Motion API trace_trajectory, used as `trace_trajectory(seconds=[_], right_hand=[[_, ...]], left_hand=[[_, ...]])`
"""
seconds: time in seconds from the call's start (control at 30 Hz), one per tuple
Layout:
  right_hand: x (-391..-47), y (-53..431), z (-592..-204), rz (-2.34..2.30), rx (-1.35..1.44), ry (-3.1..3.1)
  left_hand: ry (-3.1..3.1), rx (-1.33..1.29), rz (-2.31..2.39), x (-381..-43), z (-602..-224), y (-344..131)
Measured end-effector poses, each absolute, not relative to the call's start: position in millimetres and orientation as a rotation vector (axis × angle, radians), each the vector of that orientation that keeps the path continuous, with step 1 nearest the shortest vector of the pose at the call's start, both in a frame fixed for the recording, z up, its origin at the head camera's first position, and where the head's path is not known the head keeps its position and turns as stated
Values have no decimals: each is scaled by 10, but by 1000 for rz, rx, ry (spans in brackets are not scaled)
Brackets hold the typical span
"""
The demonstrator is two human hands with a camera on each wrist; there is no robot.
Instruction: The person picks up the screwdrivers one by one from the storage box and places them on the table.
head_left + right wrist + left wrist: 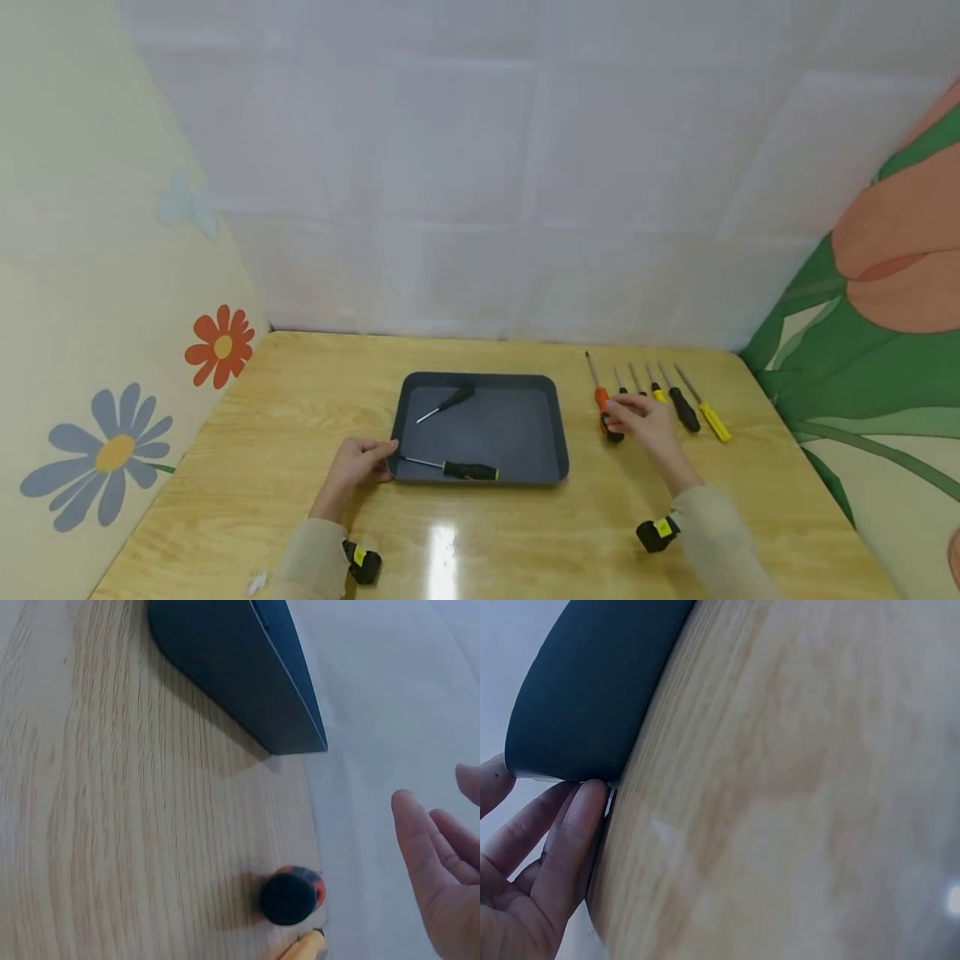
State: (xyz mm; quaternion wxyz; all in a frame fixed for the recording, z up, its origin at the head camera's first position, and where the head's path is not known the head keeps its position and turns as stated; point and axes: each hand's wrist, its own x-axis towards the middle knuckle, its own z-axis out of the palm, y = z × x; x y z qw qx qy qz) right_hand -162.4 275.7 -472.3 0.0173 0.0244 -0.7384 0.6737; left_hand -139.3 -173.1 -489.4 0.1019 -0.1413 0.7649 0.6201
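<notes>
My left hand (pixel 360 462) grips the front left corner of a dark grey tray (pixel 517 433), thumb at the rim and fingers low against its outer side in the left wrist view. Inside the tray lie a black screwdriver (pixel 457 396) towards the back and a black-and-yellow screwdriver (pixel 471 472) along the front wall. My right hand (pixel 651 429) hovers over the handle end of an orange-and-black screwdriver (pixel 602 397), right of the tray. In the right wrist view that hand (pixel 435 859) is apart from the handle, its fingers extended and holding nothing.
Several more screwdrivers lie in a row right of the orange one, among them a black-handled one (pixel 684 410) and a yellow-handled one (pixel 715 422). The wooden table (pixel 525 542) meets a white sheet at the back. A small white object (pixel 257 582) lies near the left sleeve.
</notes>
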Motion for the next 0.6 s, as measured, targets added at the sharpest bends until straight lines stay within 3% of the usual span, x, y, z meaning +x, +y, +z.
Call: trace_trajectory(seconds=[0.2, 0.6], right_hand=[[-1469, 2440, -4421, 1986, -1, -2402], [-1562, 2140, -4317, 2042, 50, -2507]], left_hand=[[2244, -421, 1852, -1362, -4939, -1733], [2286, -420, 1842, -1370, -4939, -1724]])
